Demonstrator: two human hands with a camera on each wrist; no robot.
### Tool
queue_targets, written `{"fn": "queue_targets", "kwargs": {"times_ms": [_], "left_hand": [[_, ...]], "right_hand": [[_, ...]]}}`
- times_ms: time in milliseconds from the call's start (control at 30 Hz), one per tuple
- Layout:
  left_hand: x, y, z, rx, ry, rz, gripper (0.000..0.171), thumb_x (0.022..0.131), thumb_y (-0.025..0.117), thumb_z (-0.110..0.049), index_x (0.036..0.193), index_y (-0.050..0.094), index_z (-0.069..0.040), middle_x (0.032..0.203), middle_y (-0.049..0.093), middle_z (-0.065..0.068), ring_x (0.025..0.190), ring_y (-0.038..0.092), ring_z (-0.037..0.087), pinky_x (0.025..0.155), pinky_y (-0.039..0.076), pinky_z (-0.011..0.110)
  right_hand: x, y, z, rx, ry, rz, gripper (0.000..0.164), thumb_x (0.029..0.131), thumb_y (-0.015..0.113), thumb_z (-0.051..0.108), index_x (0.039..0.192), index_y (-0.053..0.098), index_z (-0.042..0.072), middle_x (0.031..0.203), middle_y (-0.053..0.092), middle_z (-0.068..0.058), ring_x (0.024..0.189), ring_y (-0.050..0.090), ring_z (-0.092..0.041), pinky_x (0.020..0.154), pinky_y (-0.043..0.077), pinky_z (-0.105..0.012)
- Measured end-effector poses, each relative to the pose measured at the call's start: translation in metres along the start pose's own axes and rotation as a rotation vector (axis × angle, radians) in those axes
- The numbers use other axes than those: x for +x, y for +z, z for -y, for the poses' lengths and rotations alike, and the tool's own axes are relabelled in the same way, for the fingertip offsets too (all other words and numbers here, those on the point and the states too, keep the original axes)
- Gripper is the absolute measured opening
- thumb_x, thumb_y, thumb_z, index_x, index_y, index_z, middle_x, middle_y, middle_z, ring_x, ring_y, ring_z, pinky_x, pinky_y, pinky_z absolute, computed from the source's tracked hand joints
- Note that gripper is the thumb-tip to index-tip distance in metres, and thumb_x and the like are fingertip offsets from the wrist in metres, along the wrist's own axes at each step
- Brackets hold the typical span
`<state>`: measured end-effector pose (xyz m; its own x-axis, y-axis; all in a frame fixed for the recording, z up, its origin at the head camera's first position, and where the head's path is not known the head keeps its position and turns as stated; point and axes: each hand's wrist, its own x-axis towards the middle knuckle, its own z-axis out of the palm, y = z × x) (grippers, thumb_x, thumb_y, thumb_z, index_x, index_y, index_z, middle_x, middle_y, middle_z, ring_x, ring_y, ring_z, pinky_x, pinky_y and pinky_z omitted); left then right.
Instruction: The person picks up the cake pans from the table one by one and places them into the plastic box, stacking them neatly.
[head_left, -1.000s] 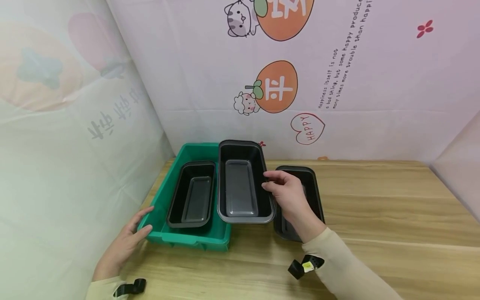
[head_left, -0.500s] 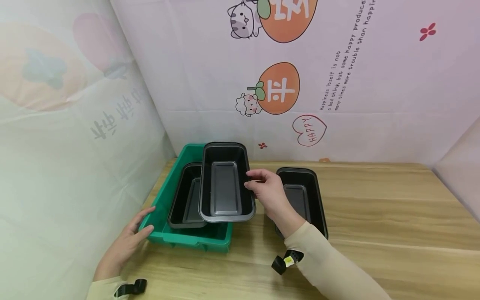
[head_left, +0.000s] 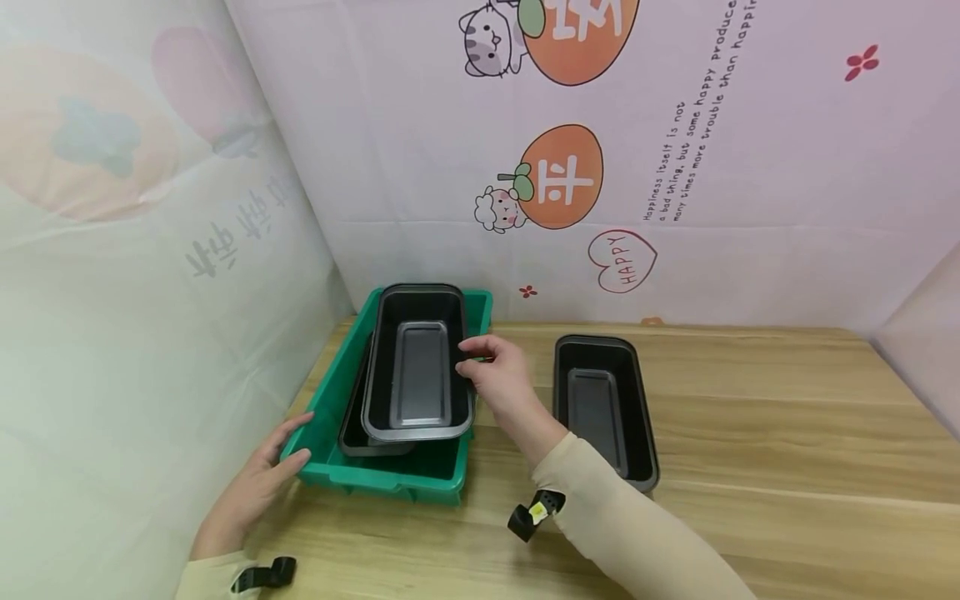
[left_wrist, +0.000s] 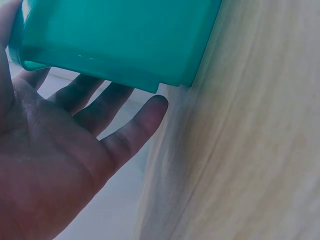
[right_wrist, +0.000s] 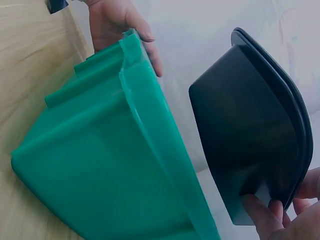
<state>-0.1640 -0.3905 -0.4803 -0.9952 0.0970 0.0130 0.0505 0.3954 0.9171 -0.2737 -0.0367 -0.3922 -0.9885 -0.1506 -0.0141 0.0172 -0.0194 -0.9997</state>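
Note:
My right hand (head_left: 501, 377) pinches the right rim of a dark grey loaf pan (head_left: 422, 367), thumb and fingers on opposite sides of its wall. In the right wrist view, this held pan (right_wrist: 247, 115) hangs above the rim of a green plastic bin (right_wrist: 95, 160), apart from it. Inside the bin lies a second loaf pan (head_left: 367, 448), mostly hidden under the held one. At the bin's front left corner rests my left hand (head_left: 258, 479); its extended fingers (left_wrist: 132, 132) lie along the outside in the left wrist view.
A third loaf pan (head_left: 600, 408) stands on the wooden table (head_left: 765, 417), right of the bin and partly behind my right forearm. Printed cloth walls (head_left: 420, 167) rise behind the table and on both sides.
My right hand has carried the held loaf pan leftward, from the bin's right edge to over the pan inside it. The left hand has stayed at the bin's corner.

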Motion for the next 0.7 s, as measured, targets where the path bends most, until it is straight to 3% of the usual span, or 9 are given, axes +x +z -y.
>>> {"fn": "queue_targets", "kwargs": {"times_ms": [233,300,400,700], "left_hand": [[0.0,0.0,-0.002,0.015,-0.007,-0.002,0.053,0.105,0.048,-0.017,0.154,0.028,-0.015,0.16,0.012,0.02,0.143,0.003,0.042,0.109,0.01,0.066],[-0.001,0.0,-0.002,0.028,-0.016,0.0,0.054,0.105,0.048,-0.018,0.154,0.028,-0.017,0.16,0.013,0.019,0.143,0.006,0.042,0.112,0.018,0.052],[-0.001,0.0,-0.002,0.041,-0.026,0.0,0.054,0.105,0.048,-0.02,0.155,0.028,-0.018,0.16,0.014,0.017,0.143,0.007,0.041,0.11,0.022,0.044],[0.001,0.002,-0.001,0.031,-0.019,-0.003,0.054,0.105,0.048,-0.019,0.154,0.028,-0.016,0.159,0.014,0.019,0.142,0.008,0.042,0.109,0.019,0.062]], "right_hand": [[0.003,0.014,-0.005,-0.052,-0.008,-0.006,0.024,0.087,0.068,-0.002,0.111,0.068,0.001,0.106,0.062,-0.012,0.087,0.056,-0.024,0.067,0.051,-0.029],[0.004,0.017,-0.008,-0.065,-0.007,-0.005,0.022,0.087,0.068,-0.002,0.109,0.068,0.002,0.105,0.062,-0.011,0.086,0.056,-0.023,0.067,0.05,-0.029],[0.005,0.022,-0.012,-0.086,-0.007,-0.002,0.02,0.087,0.068,-0.001,0.106,0.07,0.003,0.104,0.063,-0.009,0.085,0.057,-0.023,0.066,0.051,-0.029],[0.01,0.037,-0.02,-0.148,-0.018,0.018,0.021,0.088,0.064,0.0,0.106,0.072,0.006,0.103,0.062,-0.006,0.094,0.054,-0.024,0.069,0.051,-0.032]]}}
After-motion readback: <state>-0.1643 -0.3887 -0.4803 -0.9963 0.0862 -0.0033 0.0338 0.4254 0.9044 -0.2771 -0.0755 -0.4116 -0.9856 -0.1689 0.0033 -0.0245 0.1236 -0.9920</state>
